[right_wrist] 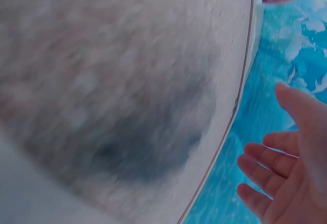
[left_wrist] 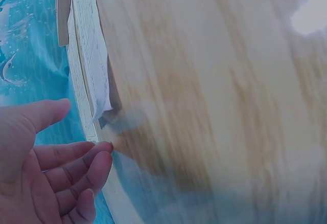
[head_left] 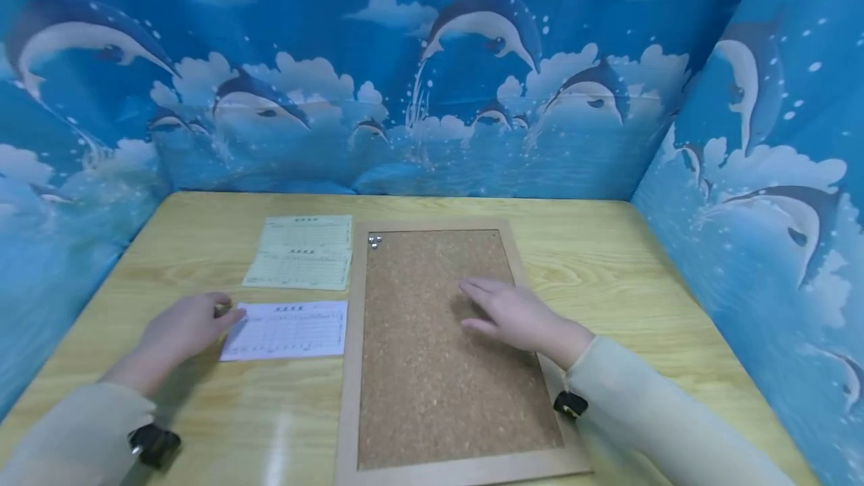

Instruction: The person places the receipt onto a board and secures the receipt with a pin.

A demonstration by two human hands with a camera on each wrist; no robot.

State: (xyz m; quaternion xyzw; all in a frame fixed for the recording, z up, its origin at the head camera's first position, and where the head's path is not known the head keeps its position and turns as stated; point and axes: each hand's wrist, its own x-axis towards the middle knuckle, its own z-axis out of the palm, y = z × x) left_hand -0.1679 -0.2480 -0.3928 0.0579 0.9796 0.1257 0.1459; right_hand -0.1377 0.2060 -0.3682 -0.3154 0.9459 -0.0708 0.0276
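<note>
A white printed slip [head_left: 290, 332] lies on the table to the left of a wood-framed cork board [head_left: 432, 381]. My left hand [head_left: 189, 327] is beside the slip's left end, thumb near its upper left corner. In the left wrist view the slip's near corner [left_wrist: 103, 107] lifts a little from the wood, and the left thumb and loosely bent fingers [left_wrist: 76, 175] stand apart with nothing between them. My right hand [head_left: 509, 313] hovers over the right part of the cork, fingers extended and holding nothing, its shadow falling on the board.
Two pale green printed slips [head_left: 300, 252] lie behind the white one, left of the board. Several silver pins [head_left: 374, 241] sit at the cork's upper left corner. Blue dolphin-print curtains [head_left: 405, 148] stand behind and at both sides of the wooden table [head_left: 607, 261].
</note>
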